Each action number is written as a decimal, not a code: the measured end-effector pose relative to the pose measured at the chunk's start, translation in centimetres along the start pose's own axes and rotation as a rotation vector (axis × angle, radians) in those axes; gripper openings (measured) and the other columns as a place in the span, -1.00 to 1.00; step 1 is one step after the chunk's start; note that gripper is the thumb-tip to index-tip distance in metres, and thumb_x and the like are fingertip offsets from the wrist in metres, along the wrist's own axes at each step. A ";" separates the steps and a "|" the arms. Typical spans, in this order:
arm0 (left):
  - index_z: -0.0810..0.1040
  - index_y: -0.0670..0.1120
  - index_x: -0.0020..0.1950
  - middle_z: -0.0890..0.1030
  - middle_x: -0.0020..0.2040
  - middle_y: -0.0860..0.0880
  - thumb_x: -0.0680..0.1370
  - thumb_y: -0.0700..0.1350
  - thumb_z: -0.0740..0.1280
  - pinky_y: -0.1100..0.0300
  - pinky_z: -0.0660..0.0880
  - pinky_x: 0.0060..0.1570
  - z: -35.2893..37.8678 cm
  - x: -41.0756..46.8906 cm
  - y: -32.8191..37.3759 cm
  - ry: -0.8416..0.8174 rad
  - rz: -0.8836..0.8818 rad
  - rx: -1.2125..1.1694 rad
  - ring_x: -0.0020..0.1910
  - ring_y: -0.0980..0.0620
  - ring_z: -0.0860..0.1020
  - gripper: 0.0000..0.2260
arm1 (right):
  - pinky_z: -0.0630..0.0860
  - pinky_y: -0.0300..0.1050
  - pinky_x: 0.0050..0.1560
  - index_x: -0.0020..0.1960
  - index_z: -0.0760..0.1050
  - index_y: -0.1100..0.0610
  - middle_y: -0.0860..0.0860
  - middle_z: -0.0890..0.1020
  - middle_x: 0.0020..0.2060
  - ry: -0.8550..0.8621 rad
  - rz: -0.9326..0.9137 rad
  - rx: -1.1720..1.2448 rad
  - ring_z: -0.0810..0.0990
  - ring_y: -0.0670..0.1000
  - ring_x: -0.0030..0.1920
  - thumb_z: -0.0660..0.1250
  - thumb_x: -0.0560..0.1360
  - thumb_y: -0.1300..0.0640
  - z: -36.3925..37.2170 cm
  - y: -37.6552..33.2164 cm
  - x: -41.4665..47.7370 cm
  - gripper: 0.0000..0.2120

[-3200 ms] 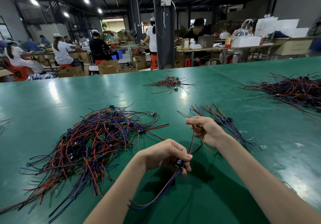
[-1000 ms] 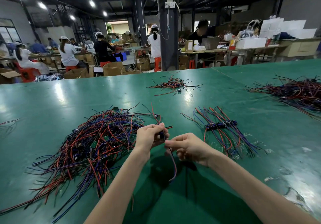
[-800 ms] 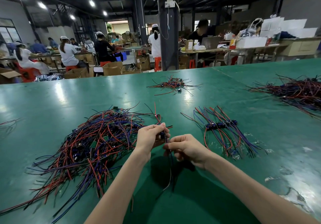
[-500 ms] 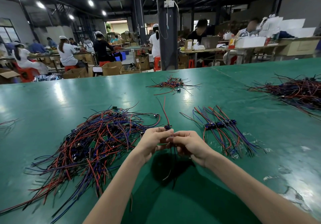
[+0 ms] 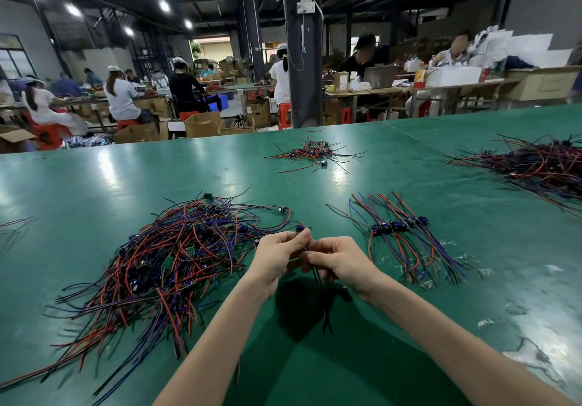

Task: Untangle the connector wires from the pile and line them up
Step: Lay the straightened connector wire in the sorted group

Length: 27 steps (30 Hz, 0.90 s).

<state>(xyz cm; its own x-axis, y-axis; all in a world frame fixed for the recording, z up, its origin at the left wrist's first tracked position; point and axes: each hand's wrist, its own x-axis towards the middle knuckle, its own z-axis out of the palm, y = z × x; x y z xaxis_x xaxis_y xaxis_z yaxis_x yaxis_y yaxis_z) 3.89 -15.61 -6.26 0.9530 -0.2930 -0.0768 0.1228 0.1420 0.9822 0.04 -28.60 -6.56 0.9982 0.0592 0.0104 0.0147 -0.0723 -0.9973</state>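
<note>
I see my left hand (image 5: 277,257) and right hand (image 5: 340,260), both grips pinching 1 connector wire (image 5: 317,275) over the green worktop (image 5: 94,191), between the tangled pile (image 5: 176,257) on the left and the lined-up row (image 5: 406,235) on the right. Far cardboard boxes (image 5: 201,124): contents unreadable.

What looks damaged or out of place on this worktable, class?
The green table is worn at its right front: whitish scuffed patches break its coating. Nothing else stands out.

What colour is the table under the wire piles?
The table is green, seen best in the head view.
</note>
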 end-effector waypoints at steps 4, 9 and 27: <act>0.61 -0.22 -0.16 0.65 -0.27 -0.10 0.51 -0.23 0.37 0.24 0.58 -0.34 0.0 0.1 -0.1 -0.021 -0.001 -0.027 -0.38 0.05 0.58 -0.92 | 0.28 -0.33 -0.51 0.05 0.54 0.44 0.06 0.60 -0.39 0.032 0.000 0.033 0.35 -0.17 -0.58 0.32 0.51 0.32 -0.1 0.1 0.1 -0.81; 0.62 -0.19 -0.15 0.66 -0.27 -0.08 0.43 -0.34 0.42 0.08 0.55 -0.08 -0.3 0.4 -0.2 0.016 -0.017 -0.054 -0.27 -0.02 0.59 -0.93 | 0.31 -0.35 -0.51 -0.01 0.57 0.42 -0.01 0.62 -0.44 0.011 0.000 0.023 0.34 -0.17 -0.59 0.32 0.51 0.32 -0.2 0.2 0.0 -0.84; 0.61 -0.16 -0.19 0.65 -0.32 -0.07 0.40 -0.30 0.44 0.22 0.56 -0.34 -0.2 0.5 -0.8 0.045 0.002 -0.115 -0.37 0.05 0.61 -0.93 | 0.24 -0.38 -0.59 -0.21 0.62 0.21 -0.05 0.63 -0.48 -0.019 -0.008 -0.021 0.35 -0.19 -0.63 0.37 0.48 0.29 -0.4 0.0 -0.2 -0.89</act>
<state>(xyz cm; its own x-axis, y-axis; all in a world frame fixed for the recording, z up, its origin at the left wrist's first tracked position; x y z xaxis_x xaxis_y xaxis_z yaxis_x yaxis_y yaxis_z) 4.31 -15.65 -7.09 0.9645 -0.2502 -0.0848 0.1491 0.2505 0.9566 -0.14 -29.02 -6.50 0.9967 0.0787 0.0171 0.0244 -0.0927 -0.9954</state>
